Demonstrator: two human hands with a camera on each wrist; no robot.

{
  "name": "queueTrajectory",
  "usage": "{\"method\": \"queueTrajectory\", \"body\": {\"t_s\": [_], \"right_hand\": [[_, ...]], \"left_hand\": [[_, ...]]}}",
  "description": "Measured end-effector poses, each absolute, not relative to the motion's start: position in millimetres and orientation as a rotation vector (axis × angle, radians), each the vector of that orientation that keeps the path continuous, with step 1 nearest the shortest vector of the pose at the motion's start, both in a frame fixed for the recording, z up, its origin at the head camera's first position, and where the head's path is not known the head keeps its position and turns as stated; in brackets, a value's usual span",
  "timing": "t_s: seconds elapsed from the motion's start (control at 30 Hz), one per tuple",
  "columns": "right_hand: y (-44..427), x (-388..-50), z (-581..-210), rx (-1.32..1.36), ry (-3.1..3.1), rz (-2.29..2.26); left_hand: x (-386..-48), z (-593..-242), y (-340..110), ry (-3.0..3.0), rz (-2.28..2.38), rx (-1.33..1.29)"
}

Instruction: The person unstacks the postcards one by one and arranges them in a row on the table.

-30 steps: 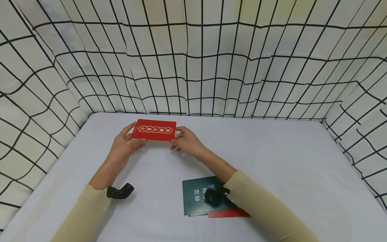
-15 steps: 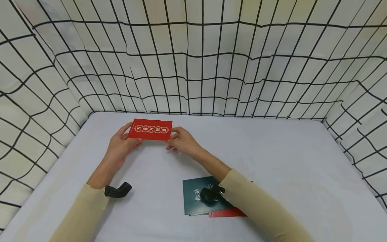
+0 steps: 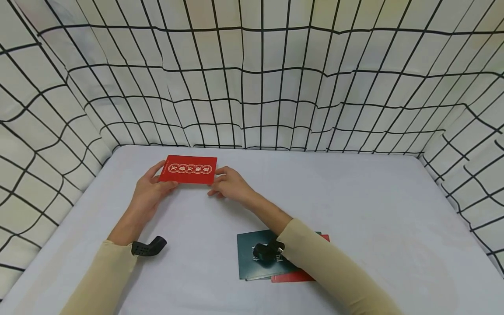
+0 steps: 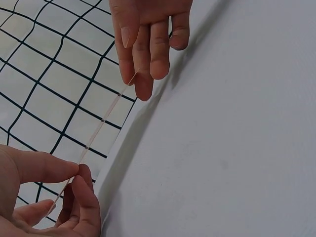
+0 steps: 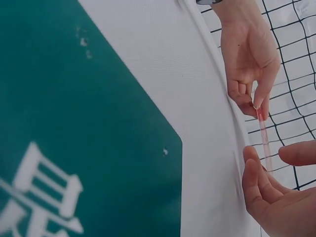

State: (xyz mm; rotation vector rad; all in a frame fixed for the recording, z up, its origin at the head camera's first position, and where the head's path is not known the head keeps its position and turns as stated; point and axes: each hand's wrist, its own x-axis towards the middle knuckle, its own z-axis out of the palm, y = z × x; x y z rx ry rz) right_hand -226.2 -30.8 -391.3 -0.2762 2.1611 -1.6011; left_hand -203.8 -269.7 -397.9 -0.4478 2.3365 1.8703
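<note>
A red card with a row of white printed characters is held up over the far left part of the table. My left hand pinches its left end between thumb and fingers. At the other end is my right hand, its fingertips at the card's right edge. From the left wrist, the card shows edge-on, and the right hand has fairly straight fingers with the thumb apart from it. The right wrist view also shows the right thumb off the card.
Below the right forearm lies a small overlapping pile with a dark teal card on top and a red card partly under it. The white table is bordered by a black net over pale cloth.
Both hands and the red card have shifted a little to the left. The right forearm has moved left too, uncovering more of the pile's right side.
</note>
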Motion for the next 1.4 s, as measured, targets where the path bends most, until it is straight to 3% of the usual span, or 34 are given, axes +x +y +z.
{"method": "queueTrajectory", "body": {"t_s": [1.4], "right_hand": [[-68,-231,-397,-0.381,2.106,-1.564]], "left_hand": [[-214,-404,-307,2.383,1.854,-0.613]]}}
